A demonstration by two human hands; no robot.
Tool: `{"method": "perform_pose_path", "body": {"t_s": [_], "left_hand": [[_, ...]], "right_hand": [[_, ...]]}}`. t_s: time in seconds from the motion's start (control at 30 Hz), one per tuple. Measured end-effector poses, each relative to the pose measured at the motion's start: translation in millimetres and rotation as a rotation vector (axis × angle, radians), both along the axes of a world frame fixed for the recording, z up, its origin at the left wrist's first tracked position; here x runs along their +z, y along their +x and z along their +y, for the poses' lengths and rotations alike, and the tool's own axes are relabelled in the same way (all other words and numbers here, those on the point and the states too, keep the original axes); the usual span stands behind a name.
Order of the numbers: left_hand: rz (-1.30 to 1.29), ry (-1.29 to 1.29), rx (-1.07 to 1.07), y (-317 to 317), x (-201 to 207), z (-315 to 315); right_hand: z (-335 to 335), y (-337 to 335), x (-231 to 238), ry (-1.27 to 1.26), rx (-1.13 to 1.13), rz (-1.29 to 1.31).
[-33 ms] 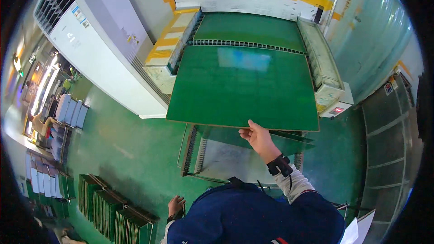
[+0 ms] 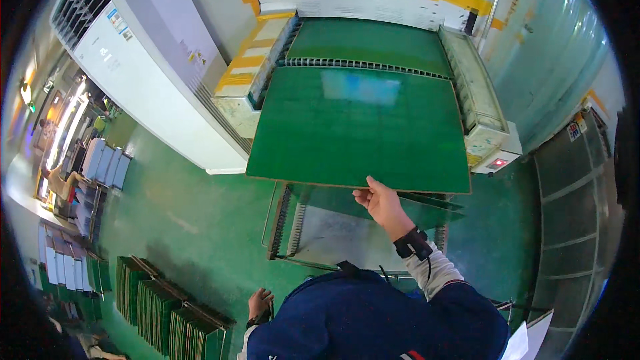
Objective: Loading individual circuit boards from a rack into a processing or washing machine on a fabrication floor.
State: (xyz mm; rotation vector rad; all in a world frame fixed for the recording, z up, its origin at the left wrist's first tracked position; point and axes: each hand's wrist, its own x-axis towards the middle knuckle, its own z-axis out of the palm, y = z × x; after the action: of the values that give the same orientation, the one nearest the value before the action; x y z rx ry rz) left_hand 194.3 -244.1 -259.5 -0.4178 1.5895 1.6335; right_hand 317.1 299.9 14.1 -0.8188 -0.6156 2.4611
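Note:
My right hand (image 2: 385, 208) pinches the near edge of a large glossy green panel (image 2: 360, 130), thumb on top and fingers curled below. The panel lies nearly level, its far edge against a row of rollers (image 2: 363, 64) on a conveyor. Beyond those rollers, a second green panel (image 2: 370, 40) lies flat between the side housings. My left hand (image 2: 260, 302) hangs low by my body, fingers loosely apart and holding nothing. Beneath the near panel stands a slotted rack (image 2: 283, 223), with another green panel (image 2: 427, 208) partly hidden in it.
A tall white air conditioner (image 2: 153, 73) stands left of the conveyor. The conveyor's right housing (image 2: 472, 83) ends in a small control box (image 2: 499, 153). Racks of upright green panels (image 2: 157, 307) sit on the floor at lower left. A grey framed screen (image 2: 567, 220) stands at right.

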Motion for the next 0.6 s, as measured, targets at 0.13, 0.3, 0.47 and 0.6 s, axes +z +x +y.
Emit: {"method": "perform_pose_path", "body": {"t_s": [0.13,0.3,0.47,0.6], "left_hand": [[-0.139,-0.056,0.166,3.8,28.3,16.7],[-0.108,-0.099,0.149,11.1,34.8,14.4],[-0.108,-0.129,0.156,18.3,42.4,17.5],[-0.125,-0.084,0.191,21.7,37.7,10.4]], "right_hand": [[2.1,-1.9,3.0,0.022,-0.009,0.012],[8.2,-10.6,7.2,0.029,-0.018,0.019],[18.6,-15.8,6.2,0.036,-0.031,0.013],[26.9,-21.9,6.3,0.036,-0.028,0.026]]}}
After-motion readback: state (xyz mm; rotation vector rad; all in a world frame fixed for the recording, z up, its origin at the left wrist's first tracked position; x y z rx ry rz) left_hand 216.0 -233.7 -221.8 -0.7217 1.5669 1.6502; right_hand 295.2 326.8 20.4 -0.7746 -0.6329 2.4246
